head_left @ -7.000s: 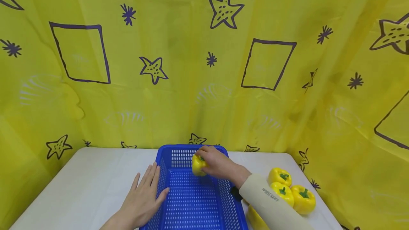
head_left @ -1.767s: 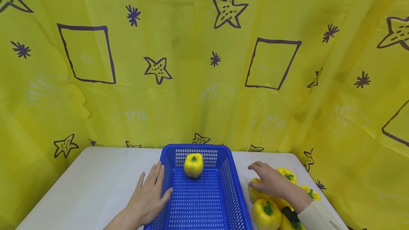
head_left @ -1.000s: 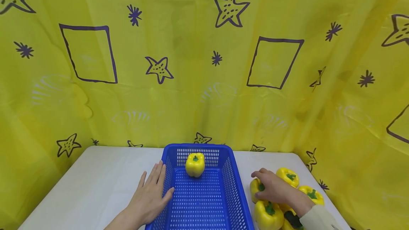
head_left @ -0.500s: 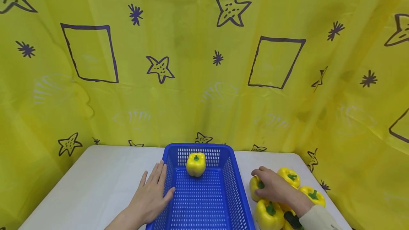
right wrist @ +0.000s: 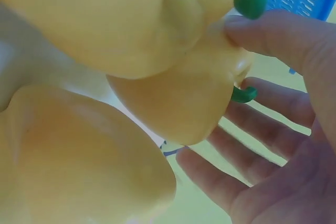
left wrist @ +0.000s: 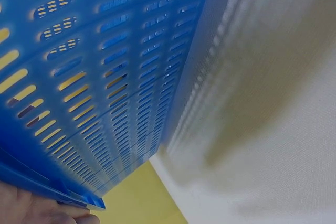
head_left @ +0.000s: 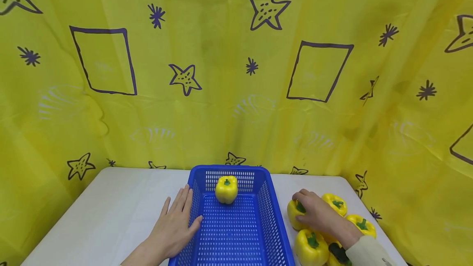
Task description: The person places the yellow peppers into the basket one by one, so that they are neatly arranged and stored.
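My right hand [head_left: 319, 214] grips a yellow bell pepper [head_left: 295, 216] at the left edge of the pile, right of the basket. In the right wrist view its thumb and fingers [right wrist: 210, 174] curve round that pepper [right wrist: 178, 98], and its green stem points toward the palm. My left hand [head_left: 171, 229] lies with straight fingers along the left rim of a blue plastic basket [head_left: 229, 233]. In the left wrist view its fingertips [left wrist: 42, 211] show under the rim. One yellow bell pepper [head_left: 226, 190] stands upright at the basket's far end, stem up.
More yellow peppers crowd the table's right side: one in front [head_left: 311, 247], one behind [head_left: 334, 203] and one farther right [head_left: 362, 225]. A dark band covers part of another near the wrist. The white table [head_left: 111, 216] backs onto a yellow patterned curtain [head_left: 207, 126].
My right hand has let go of a pepper in the basket's far end, moved right to the pile and taken hold of another, which has shifted slightly. My left hand stays at the rim.
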The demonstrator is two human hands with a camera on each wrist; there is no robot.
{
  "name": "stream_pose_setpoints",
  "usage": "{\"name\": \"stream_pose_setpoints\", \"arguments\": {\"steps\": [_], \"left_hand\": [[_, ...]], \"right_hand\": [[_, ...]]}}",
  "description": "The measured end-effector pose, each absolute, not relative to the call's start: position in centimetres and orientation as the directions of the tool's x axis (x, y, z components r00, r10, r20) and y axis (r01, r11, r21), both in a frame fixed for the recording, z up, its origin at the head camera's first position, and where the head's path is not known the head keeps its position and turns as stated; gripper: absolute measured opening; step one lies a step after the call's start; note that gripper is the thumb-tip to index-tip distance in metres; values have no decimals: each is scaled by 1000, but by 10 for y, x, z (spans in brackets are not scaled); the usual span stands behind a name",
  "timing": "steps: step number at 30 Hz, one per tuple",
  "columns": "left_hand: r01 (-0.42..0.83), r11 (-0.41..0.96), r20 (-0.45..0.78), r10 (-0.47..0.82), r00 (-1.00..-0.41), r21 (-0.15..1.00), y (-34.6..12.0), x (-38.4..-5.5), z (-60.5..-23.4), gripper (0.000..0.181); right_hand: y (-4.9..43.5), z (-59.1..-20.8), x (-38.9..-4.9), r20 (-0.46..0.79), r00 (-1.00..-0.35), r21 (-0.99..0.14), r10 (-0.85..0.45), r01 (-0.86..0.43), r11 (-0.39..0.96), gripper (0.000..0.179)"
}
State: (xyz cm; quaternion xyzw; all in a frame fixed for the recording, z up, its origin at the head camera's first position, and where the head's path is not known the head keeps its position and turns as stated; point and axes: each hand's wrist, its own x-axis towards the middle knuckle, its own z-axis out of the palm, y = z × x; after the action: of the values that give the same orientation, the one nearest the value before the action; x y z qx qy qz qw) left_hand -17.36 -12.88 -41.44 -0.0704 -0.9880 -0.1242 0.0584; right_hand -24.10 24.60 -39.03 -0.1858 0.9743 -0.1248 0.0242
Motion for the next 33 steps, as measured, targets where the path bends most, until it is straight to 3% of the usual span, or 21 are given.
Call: {"name": "stream_pose_setpoints", "arguments": {"steps": [7, 14, 24, 33], "left_hand": [[154, 958, 124, 127, -984, 240, -128, -174, -414, 77], [156, 958, 130, 128, -983, 239, -128, -173, -414, 77], [149, 956, 123, 121, -985, 253, -129, -174, -415, 78], [155, 954, 128, 126, -984, 257, -129, -173, -414, 78]], "right_hand": [[247, -394, -243, -25, -936, -305, -351, -327, 894, 36], [246, -392, -245, -9, -925, -283, -379, -361, 889, 37], [244, -374, -244, 129, -840, -198, -527, -543, 816, 39], [241, -360, -245, 200, -796, -142, -571, -600, 787, 36]]}}
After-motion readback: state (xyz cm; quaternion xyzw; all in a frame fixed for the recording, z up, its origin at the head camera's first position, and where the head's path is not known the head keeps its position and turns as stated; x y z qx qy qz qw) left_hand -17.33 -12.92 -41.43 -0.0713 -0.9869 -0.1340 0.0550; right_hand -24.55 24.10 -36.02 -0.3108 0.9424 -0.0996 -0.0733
